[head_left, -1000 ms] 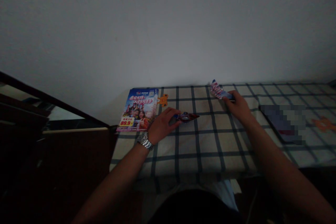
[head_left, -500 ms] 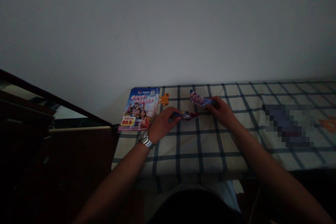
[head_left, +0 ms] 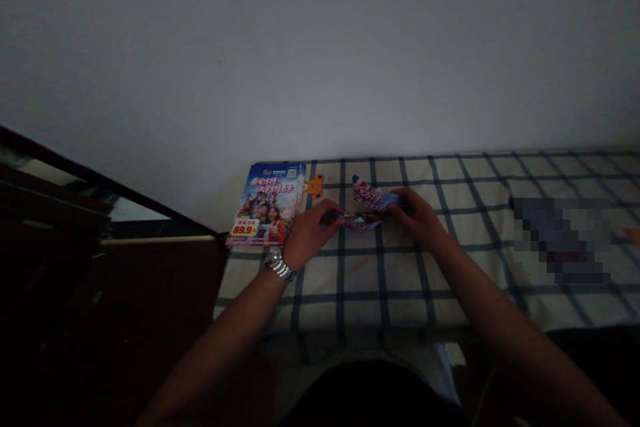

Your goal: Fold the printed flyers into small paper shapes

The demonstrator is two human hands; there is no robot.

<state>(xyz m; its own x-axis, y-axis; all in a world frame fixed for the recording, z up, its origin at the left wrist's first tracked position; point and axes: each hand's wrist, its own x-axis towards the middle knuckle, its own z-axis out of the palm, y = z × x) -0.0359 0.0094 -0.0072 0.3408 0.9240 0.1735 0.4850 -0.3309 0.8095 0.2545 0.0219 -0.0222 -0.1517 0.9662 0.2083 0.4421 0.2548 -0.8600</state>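
Observation:
My left hand (head_left: 316,230), with a metal watch (head_left: 280,264) on its wrist, pinches a creased, printed piece of flyer (head_left: 361,221) over the table. Between the closed fingers of my right hand (head_left: 413,211) is another bent piece of flyer (head_left: 373,196), blue with white and red lettering. The two pieces almost meet; whether they are joined cannot be made out. Left of my hands lies a stack of flyers (head_left: 267,203), printed with people, blue sky and a yellow price label reading 89.9.
A checked cloth (head_left: 320,300) covers the table, which stands against a pale wall (head_left: 380,60). An orange bear shape (head_left: 314,185) shows beside the stack. A blurred-out dark item (head_left: 560,240) lies to the right. A dark rail (head_left: 120,190) slopes down at the left.
My right hand, with its piece of flyer, has shifted slightly left, closer to the piece in my left hand. The left-hand piece is tilted differently and shows more of its printed face.

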